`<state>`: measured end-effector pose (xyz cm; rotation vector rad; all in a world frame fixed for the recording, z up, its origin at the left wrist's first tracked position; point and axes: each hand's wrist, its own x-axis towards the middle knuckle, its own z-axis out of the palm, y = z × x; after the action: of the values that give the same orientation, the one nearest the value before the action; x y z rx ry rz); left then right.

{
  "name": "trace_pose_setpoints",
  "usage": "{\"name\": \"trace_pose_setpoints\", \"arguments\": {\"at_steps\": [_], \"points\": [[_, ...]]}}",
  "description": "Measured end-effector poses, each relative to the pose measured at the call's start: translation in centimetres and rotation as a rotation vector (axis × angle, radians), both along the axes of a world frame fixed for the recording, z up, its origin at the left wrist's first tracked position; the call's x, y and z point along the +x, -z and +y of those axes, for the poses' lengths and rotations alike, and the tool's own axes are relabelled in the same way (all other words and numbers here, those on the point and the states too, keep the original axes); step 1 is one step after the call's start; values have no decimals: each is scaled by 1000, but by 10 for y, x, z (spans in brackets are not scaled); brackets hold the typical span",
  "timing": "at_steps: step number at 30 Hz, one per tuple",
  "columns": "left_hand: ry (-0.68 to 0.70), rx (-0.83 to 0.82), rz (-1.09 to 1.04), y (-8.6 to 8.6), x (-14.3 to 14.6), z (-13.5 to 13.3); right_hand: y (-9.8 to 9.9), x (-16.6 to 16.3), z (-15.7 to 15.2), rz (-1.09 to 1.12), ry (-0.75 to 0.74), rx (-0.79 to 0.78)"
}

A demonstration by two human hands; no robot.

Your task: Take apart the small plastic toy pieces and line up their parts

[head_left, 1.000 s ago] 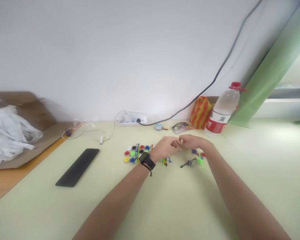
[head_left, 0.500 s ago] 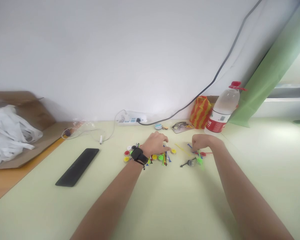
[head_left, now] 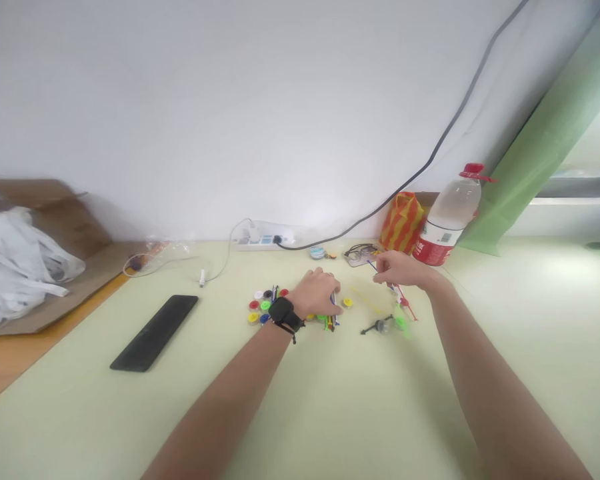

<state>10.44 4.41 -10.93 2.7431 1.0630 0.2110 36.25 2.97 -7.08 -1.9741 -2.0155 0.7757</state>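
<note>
head view: the right hand [head_left: 399, 269] is pinching a blue stick [head_left: 372, 266] between its thumb and fingertips, and the rest of that stick is disappearing behind the hand. the left hand [head_left: 314, 293] is arching palm-down over a bunch of sticks [head_left: 329, 325], hiding most of it; whether its fingers are gripping any of them i cannot tell.

the blue stick is looking thin and straight, with a short length showing. it is poking out past the right fingertips, tilting up toward the left and away from the person. the bunch is mixing several colours, too small to sort out clearly, and is lying under the left hand and just beside its thumb.

between the hands, a yellow disc [head_left: 347, 303] and a yellow stick [head_left: 366, 299] are lying on the table [head_left: 330, 407]. nearer the person than the right hand, a black stick [head_left: 369, 329], a blurry green piece [head_left: 401, 323] and a red piece [head_left: 405, 303] are sitting close together. coloured discs [head_left: 253, 319] are clustering left of the watch [head_left: 284, 312], which is covering part of the group. both forearms are running off the bottom edge.
</note>
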Motion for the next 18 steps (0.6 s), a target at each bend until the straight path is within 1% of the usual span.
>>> {"name": "trace_pose_setpoints", "arguments": {"at_steps": [1,3,5,7,10,13,15,18], "points": [[-1,4,1,-3,0,-1,-3,-4,-2,47,0,8],[-1,13,-78,-9,1,-3,-8,-14,-7,183,1,26],[16,13,-239,-16,4,-7,-12,-24,-11,336,-15,46],[52,5,-414,-22,9,-11,-14,-34,-13,449,-85,47],[101,0,-568,-29,14,-15,-14,-44,-12,564,-187,35],[132,-15,-642,-34,14,-13,-13,-48,-11,642,-181,50],[148,-63,-711,-35,12,-10,-14,-48,-11,716,-190,49],[140,-180,-831,-35,8,-5,-16,-47,-14,859,-227,28]]}}
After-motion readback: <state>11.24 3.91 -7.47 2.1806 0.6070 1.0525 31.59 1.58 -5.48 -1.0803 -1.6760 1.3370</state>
